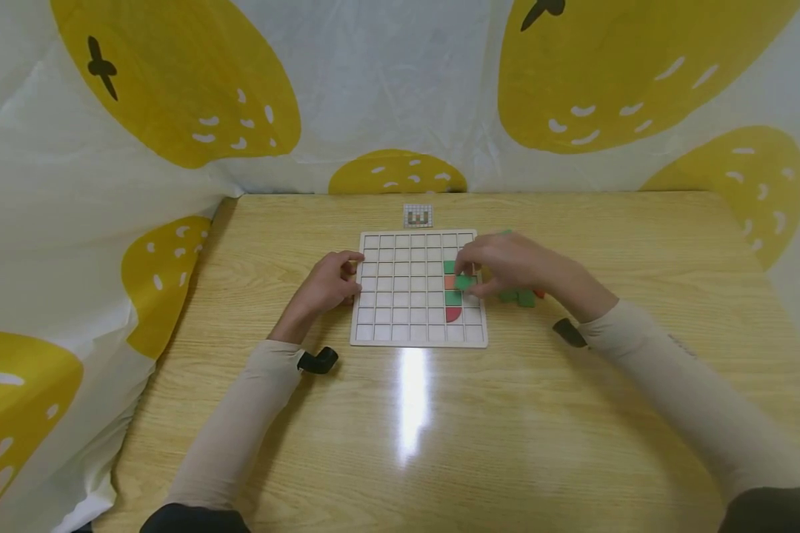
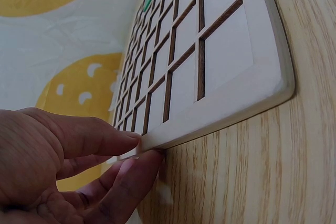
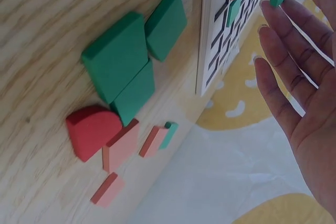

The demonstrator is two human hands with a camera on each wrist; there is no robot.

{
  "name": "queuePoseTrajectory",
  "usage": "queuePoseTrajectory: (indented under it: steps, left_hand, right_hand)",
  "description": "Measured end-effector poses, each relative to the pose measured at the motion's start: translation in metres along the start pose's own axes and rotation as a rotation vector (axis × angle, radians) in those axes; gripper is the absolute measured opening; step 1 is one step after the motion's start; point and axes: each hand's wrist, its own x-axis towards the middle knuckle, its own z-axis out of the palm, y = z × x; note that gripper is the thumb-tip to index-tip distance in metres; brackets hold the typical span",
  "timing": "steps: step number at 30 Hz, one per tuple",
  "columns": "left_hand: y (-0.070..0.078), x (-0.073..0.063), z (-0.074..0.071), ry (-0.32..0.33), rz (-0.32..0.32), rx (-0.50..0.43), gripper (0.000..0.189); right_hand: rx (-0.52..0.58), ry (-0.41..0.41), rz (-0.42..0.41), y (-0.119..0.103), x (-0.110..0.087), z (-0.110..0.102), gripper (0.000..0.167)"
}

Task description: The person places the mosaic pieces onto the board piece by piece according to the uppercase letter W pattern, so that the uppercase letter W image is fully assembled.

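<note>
A white grid board with raised square cells lies on the table. My left hand is at its left edge, thumb on the rim and fingertips against the side, pinching it. My right hand is over the board's right side. Between its thumb and fingertip it pinches a small green square tile, seen edge-on in the right wrist view. One column on the right holds a green tile, an orange tile, another green tile and a red rounded tile.
Loose pieces lie right of the board: green tiles, a red rounded piece and salmon tiles, partly hidden by my right hand in the head view. A small pattern card lies beyond the board. A fruit-print cloth hangs behind the table.
</note>
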Motion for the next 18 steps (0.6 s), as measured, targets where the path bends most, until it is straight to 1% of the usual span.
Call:
queuePoseTrajectory:
  steps: [8, 12, 18]
  left_hand:
    - [0.001, 0.000, -0.001, 0.001, 0.011, 0.015, 0.058]
    - [0.002, -0.001, -0.001, -0.001, 0.015, 0.016, 0.057]
    - [0.002, -0.002, -0.001, -0.001, 0.018, 0.018, 0.057]
  right_hand:
    - [0.032, 0.037, -0.092, -0.003, 0.007, 0.008, 0.021]
    - [0.008, 0.026, -0.099, -0.008, 0.010, 0.011, 0.021]
    - [0.009, 0.008, -0.119, -0.014, 0.014, 0.017, 0.027]
